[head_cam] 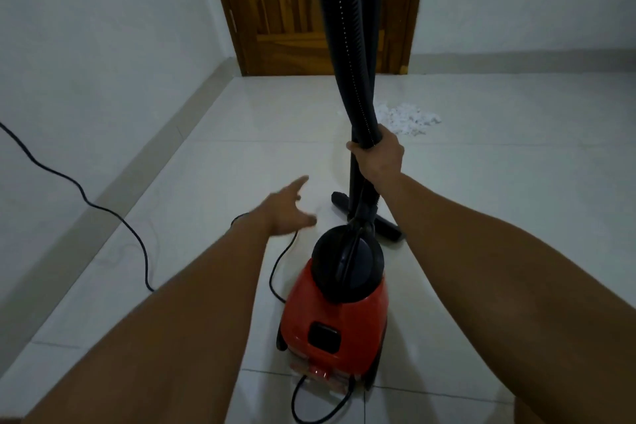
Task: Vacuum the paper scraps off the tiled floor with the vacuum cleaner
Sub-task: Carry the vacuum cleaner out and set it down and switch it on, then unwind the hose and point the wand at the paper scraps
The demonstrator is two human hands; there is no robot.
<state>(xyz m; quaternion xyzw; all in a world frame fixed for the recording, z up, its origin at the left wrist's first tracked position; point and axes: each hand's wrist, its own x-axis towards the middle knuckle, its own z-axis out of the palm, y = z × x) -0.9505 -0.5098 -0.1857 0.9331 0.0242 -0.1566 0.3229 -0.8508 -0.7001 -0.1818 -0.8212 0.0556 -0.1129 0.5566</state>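
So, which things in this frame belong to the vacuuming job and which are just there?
Job: red vacuum cleaner; its hose, gripped by the right hand; floor head; power cord; paper scraps; tiled floor; left hand, held open.
Just there: wooden door; white wall; skirting.

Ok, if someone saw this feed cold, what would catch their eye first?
The red vacuum cleaner stands at bottom centre, the right hand gripping its black hose and wand together just above it. Beyond, white paper scraps lie heaped on the tiled floor near the wooden door.
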